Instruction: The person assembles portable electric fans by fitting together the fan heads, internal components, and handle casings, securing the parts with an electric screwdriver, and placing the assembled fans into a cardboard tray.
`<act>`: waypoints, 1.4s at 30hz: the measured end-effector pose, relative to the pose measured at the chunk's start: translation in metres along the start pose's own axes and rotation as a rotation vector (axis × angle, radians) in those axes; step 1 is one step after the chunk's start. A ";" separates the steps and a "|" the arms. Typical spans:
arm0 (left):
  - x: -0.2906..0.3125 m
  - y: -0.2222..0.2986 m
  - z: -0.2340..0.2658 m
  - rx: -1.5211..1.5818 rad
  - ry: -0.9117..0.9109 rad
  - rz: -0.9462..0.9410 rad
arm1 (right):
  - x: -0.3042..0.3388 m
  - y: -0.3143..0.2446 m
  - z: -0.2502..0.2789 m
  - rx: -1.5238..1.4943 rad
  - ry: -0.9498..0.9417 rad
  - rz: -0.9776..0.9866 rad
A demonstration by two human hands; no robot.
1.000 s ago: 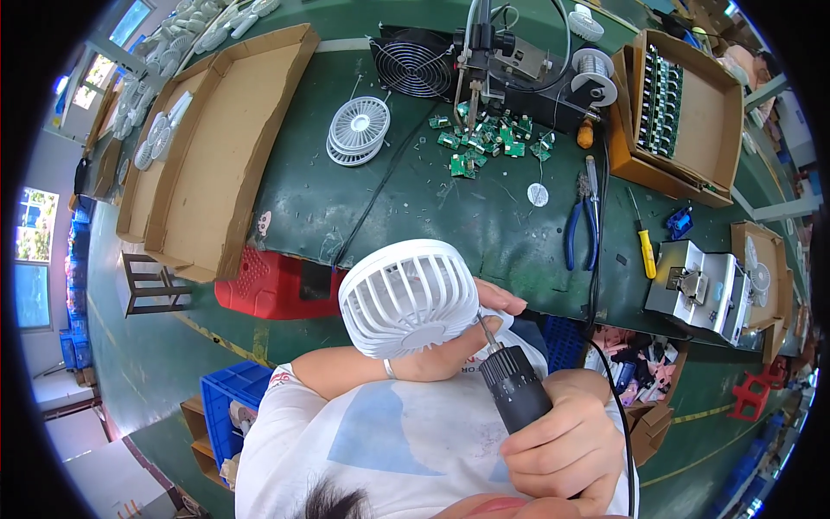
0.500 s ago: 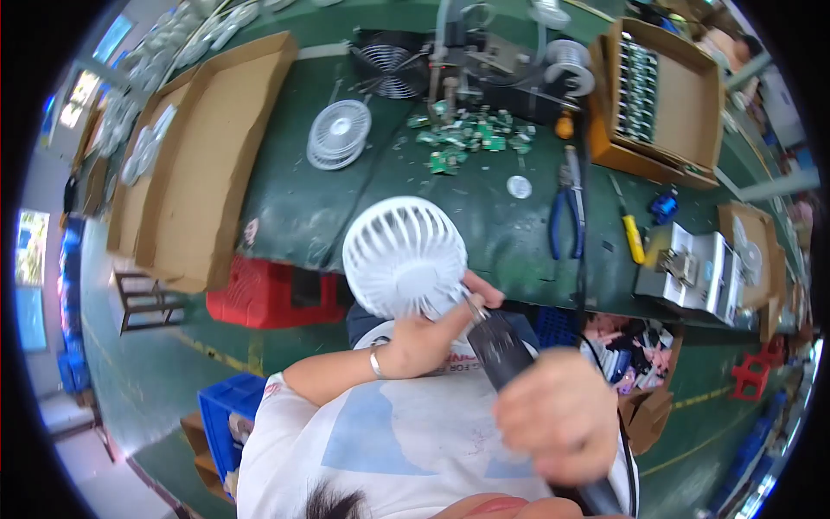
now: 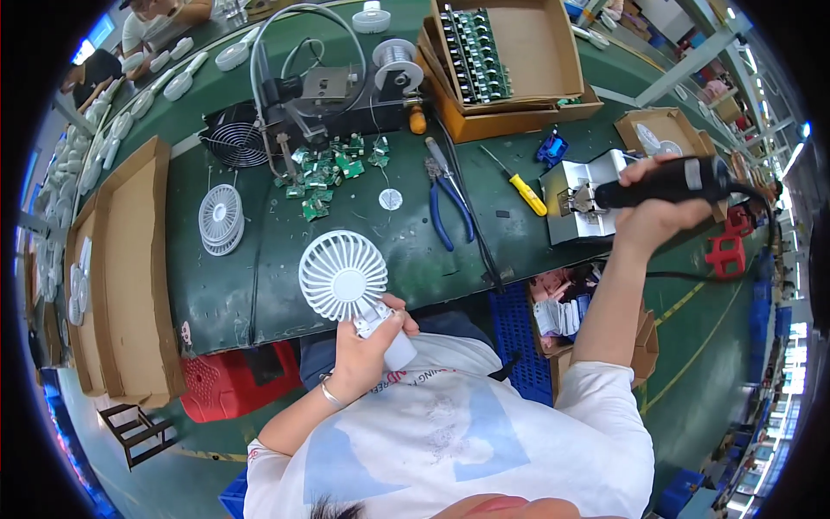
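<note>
My left hand (image 3: 361, 356), closed around the handle, holds a white handheld fan (image 3: 348, 284) with its round grille up, over the bench's front edge. At the right, my right hand (image 3: 654, 221) grips a black electric screwdriver (image 3: 702, 180) with a cord trailing from its rear end. The screwdriver lies nearly level, and its front end points left at the metal fitting on a small silver box (image 3: 564, 230). Whether its tip touches the fitting cannot be made out. Nearest to the box are a yellow-handled screwdriver (image 3: 526, 195) and a small blue part (image 3: 552, 149).
Blue-handled pliers (image 3: 441, 216), a heap of green circuit boards (image 3: 324, 173) and white fan grilles (image 3: 221, 218) lie on the green bench. A soldering setup with a solder spool (image 3: 397, 62) stands behind. Cardboard trays (image 3: 130, 285) flank the bench; co-workers (image 3: 164, 22) sit at far left.
My right hand has carried the electric screwdriver from the fan to the silver box at the right. The fan remains in my left hand. The whole view has shifted to the right.
</note>
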State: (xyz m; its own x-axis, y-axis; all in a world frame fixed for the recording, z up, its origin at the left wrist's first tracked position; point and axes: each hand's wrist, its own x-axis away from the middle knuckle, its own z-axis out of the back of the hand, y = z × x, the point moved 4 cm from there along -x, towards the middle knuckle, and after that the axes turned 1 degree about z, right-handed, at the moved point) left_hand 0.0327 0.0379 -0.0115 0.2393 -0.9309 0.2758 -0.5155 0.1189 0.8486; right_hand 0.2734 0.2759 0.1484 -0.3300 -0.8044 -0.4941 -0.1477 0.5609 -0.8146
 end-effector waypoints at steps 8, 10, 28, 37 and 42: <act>0.002 -0.002 0.004 0.048 0.040 0.002 | -0.005 0.033 -0.013 -0.059 -0.094 -0.214; 0.002 -0.004 0.006 0.089 0.106 -0.006 | 0.029 0.039 -0.025 -0.203 -0.168 -0.365; 0.004 -0.006 0.015 -0.077 0.162 -0.104 | 0.202 -0.041 -0.076 -0.816 -1.031 0.259; 0.009 -0.005 0.014 -0.210 0.108 -0.202 | 0.205 -0.045 -0.074 -0.818 -1.138 0.275; 0.021 0.009 0.006 -0.083 -0.026 -0.091 | 0.206 -0.067 -0.071 -1.032 -1.331 0.318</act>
State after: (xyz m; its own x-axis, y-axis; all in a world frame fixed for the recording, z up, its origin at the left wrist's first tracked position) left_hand 0.0285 0.0172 -0.0007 0.2601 -0.9478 0.1846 -0.4222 0.0603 0.9045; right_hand 0.1497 0.0864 0.1230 0.4020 0.0589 -0.9137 -0.9055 0.1736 -0.3872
